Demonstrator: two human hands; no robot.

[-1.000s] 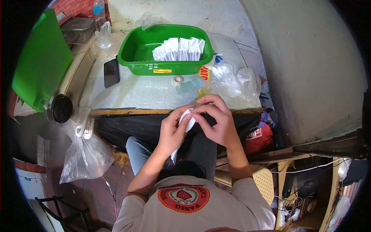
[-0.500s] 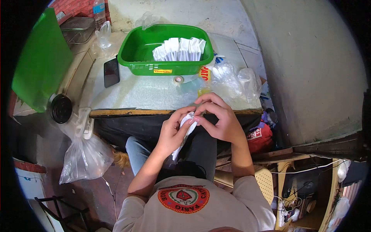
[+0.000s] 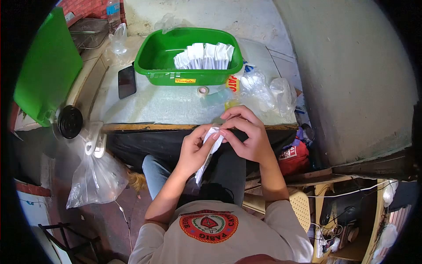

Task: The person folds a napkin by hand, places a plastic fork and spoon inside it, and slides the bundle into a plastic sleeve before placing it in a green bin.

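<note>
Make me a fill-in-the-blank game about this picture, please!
1. The big basin on the table is coloured ____.
2. Seen from where the person sits, the dark phone lies on the basin's ____ side.
3. The left hand and the right hand meet at the top of a long strip that is mostly ____.
4. The bag low on the right, beyond the table's edge, is mostly ____.

Missing words: green; left; white; red.

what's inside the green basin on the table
The green basin holds a row of white folded pieces toward its right side. Whatever lies beneath them is covered.
</note>
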